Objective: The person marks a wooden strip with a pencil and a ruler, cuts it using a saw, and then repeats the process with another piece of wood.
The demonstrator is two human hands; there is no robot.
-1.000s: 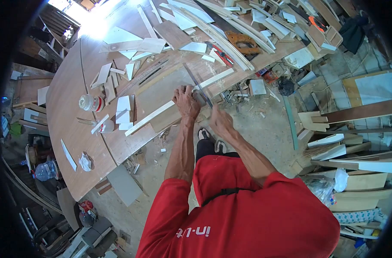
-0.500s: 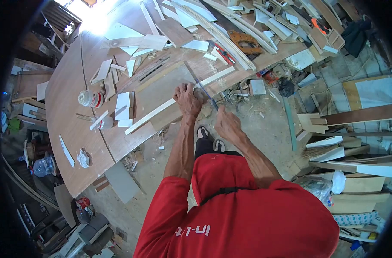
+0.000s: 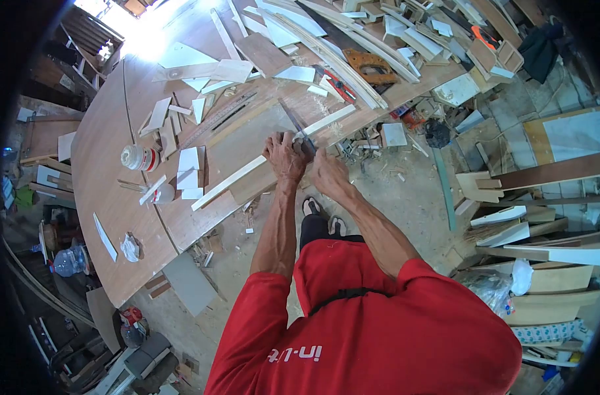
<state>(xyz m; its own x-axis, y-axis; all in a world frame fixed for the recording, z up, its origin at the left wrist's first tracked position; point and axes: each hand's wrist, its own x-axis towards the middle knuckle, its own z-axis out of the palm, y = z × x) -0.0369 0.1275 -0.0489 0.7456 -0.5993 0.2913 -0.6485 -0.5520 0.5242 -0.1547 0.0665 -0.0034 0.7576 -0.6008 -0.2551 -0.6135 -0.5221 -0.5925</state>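
Note:
My left hand [image 3: 287, 155] is closed over a narrow pale wood strip [image 3: 231, 182], pressing it down near the front edge of the table. The strip runs out on both sides of the hand. Just right of it, my right hand [image 3: 330, 171] grips the handle of a thin-bladed handsaw [image 3: 291, 116]. Its blade slants across the strip, close beside the left-hand fingers, and points away from me. A flat board [image 3: 250, 135] lies under the strip. The saw's handle is mostly hidden inside my fist.
The wooden table [image 3: 102, 178] carries a white jar [image 3: 140, 158], white-faced offcuts [image 3: 189, 168] and a crumpled wad [image 3: 130, 247]. Long strips and a second saw with a brown handle [image 3: 369, 67] lie at the far right. Scraps and boards [image 3: 510, 237] crowd the floor at right.
My right hand has pushed forward and left, closer to my left hand, carrying the saw along its stroke. The left hand and the strip have stayed in place.

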